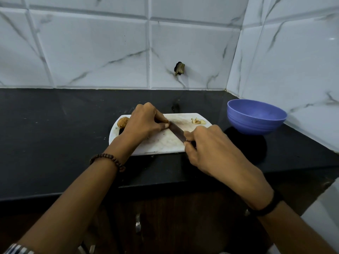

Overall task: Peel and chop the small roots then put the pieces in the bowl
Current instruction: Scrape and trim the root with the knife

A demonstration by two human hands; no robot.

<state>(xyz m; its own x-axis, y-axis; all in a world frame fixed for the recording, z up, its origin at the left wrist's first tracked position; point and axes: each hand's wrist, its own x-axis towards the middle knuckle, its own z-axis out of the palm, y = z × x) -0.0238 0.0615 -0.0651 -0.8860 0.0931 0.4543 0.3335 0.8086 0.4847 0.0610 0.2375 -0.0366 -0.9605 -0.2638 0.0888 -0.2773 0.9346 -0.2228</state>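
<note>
"Judging by the board (161, 142), how far along?"
"Early. The right hand (207, 149) has its grip clamped on the knife (177, 132). The left hand (145, 121) curls at the blade tip, on what can't be told. One whole root (122, 122) lies at the board's far left corner, a few pieces (197, 121) at its far right. The bowl (256, 123), near the surface's right edge, looks empty"

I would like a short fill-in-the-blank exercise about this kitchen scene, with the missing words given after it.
1. The right hand grips the handle of the ____.
2. The bowl stands on the counter, to the ____ of the cutting board.
3. A whole root lies at the ____ end of the cutting board.

Missing words: knife; right; left.
</note>
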